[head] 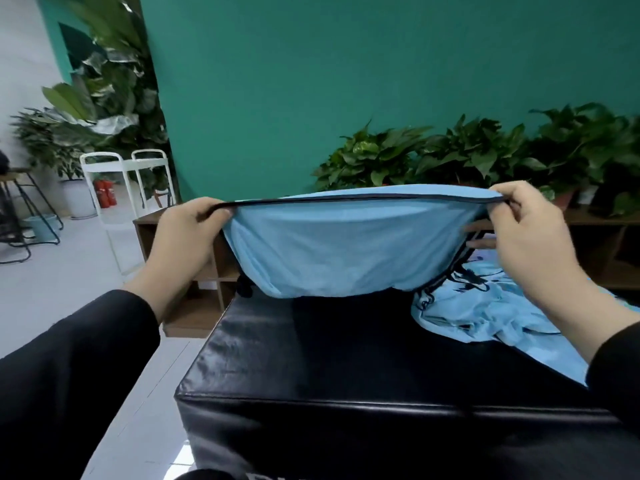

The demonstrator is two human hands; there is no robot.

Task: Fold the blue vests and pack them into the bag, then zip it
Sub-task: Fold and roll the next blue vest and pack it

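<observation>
1. Far left, a black stool [20, 216] stands on the pale floor, with a teal bin [41, 226] by its legs.
2. Tall plants [104, 88] rise along the edge of the green wall [311, 81]; a white pot [79, 197] sits below them.
3. A white cart [128, 188] stands in front, with red extinguishers [105, 192] behind its frame.
4. A low wooden shelf [194, 271] runs behind the worktop [346, 358], a black padded block.
5. The left hand [187, 237], in a black sleeve, pinches the dark-trimmed top edge of a blue vest [346, 247]; its fingers [207, 211] are curled over the trim.
6. The vest hangs stretched between both hands, above the far edge of the worktop, its lower part sagging to the surface and hiding the shelf behind.
7. The right hand [530, 230] pinches the vest's other end, thumb and forefinger closed on the trim, the other fingers loosely bent.
8. A second vest [491, 313] lies crumpled on the right of the worktop, under the right forearm; its dark markings cannot be read.
9. Potted plants [485, 154] line the shelf top at right.
</observation>
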